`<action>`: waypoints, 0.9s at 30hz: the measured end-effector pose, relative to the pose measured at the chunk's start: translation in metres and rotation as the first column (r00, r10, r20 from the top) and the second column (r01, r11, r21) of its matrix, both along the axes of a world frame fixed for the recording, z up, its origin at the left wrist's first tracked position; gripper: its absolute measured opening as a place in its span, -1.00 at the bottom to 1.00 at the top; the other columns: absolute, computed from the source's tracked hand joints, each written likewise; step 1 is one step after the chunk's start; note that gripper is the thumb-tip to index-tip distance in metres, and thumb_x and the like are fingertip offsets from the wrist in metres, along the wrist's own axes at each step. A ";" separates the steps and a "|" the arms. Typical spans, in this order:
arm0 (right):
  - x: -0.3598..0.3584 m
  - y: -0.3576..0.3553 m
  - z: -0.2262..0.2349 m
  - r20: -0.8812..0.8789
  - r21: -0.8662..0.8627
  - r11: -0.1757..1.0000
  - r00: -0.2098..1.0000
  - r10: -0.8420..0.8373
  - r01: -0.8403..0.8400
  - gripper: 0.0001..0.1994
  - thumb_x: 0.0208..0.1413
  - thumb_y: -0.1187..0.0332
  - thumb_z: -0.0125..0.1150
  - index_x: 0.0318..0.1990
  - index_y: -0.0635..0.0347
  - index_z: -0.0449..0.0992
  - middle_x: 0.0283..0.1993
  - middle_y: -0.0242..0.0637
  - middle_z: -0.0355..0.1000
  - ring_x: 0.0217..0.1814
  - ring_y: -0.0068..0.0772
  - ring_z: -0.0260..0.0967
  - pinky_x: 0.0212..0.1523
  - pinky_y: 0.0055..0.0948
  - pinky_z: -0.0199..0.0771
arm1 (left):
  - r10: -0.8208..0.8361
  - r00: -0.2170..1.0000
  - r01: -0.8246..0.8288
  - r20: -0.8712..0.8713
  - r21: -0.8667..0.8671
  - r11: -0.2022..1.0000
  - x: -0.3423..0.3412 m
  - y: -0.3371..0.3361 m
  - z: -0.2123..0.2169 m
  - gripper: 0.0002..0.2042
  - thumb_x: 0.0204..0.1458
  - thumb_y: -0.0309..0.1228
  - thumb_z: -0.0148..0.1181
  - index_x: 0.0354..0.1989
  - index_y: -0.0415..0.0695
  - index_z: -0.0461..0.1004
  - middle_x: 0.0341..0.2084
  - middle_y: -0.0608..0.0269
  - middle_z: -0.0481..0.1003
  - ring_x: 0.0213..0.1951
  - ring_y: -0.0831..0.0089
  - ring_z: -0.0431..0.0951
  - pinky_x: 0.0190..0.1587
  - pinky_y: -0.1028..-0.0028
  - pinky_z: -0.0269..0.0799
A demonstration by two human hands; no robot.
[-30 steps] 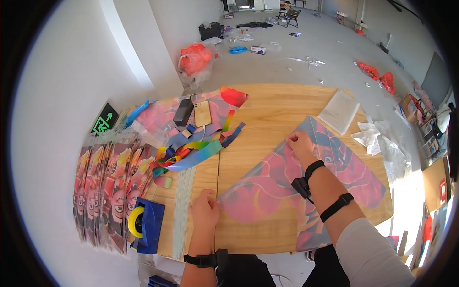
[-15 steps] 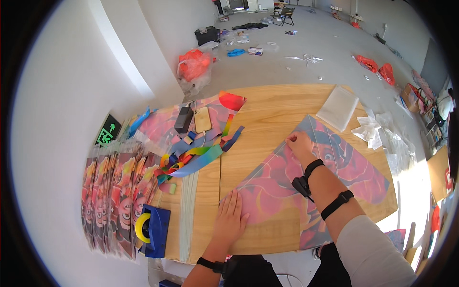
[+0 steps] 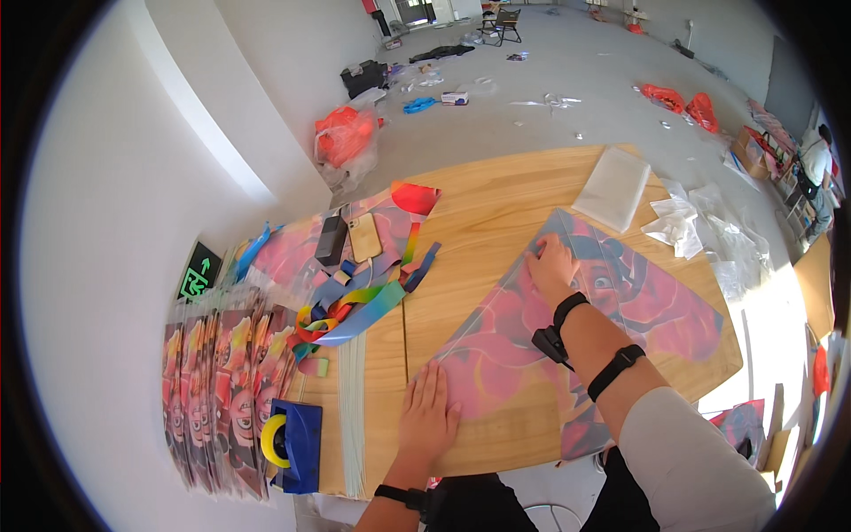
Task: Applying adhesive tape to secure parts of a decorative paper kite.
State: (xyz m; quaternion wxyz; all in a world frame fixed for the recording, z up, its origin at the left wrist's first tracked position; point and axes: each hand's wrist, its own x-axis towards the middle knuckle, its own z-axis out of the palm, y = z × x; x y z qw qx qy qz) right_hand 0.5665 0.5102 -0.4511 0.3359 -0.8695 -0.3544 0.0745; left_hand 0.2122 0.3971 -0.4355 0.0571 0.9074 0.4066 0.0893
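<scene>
A large triangular kite (image 3: 505, 355) of thin pink and red printed fabric lies on the wooden table, with thin rods along its upper edge and across it. My left hand (image 3: 430, 417) rests flat on its left corner, fingers stretched out. Near the top corner my right hand (image 3: 554, 266) is closed in a pinch at the kite's upper left edge. What lies right between those fingertips is hidden by the hand. A narrower printed part of the kite hangs toward the table's near edge, partly under my right forearm.
To the left lie rainbow ribbons (image 3: 368, 315), a bundle of thin white rods (image 3: 352, 417), a blue tape dispenser (image 3: 301, 448) and packed printed kites (image 3: 235, 390). A phone (image 3: 364, 238) and black box (image 3: 331, 240) sit farther back. Clear plastic sleeves (image 3: 613, 188) lie far right. Another person (image 3: 815, 182) stands beyond.
My right hand has shifted slightly along the kite's edge toward the top corner. My left hand stays on the left corner. The view has turned a little, and a person now shows at far right.
</scene>
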 end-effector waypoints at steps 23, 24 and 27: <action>-0.062 -0.078 -0.012 0.426 -0.218 0.607 0.485 0.764 -0.764 -0.35 0.27 0.04 0.02 0.44 0.12 0.17 0.55 -0.26 0.06 0.58 -0.25 -0.02 0.51 0.08 -0.12 | -0.017 0.999 0.017 0.027 0.010 1.000 -0.002 0.003 -0.006 -0.32 0.23 -0.13 -0.02 0.45 -0.26 0.07 0.47 -0.01 0.06 0.48 0.16 0.05 0.49 0.15 -0.11; -0.058 -0.078 -0.011 0.429 -0.218 0.611 0.487 0.761 -0.761 -0.35 0.27 0.04 0.02 0.44 0.12 0.17 0.55 -0.26 0.06 0.58 -0.25 -0.02 0.51 0.08 -0.12 | -0.016 1.000 0.016 0.024 0.006 1.000 -0.002 0.003 -0.006 -0.32 0.23 -0.13 -0.02 0.45 -0.25 0.07 0.47 -0.01 0.06 0.48 0.16 0.04 0.49 0.15 -0.11; -0.047 -0.076 -0.013 0.398 -0.157 0.550 0.457 0.795 -0.820 -0.38 0.30 0.07 -0.01 0.44 0.12 0.17 0.55 -0.26 0.06 0.57 -0.23 -0.01 0.51 0.08 -0.13 | -0.012 1.000 0.013 0.015 -0.006 1.000 -0.002 0.003 -0.004 -0.32 0.23 -0.13 -0.03 0.45 -0.25 0.06 0.47 0.00 0.05 0.49 0.16 0.03 0.49 0.16 -0.12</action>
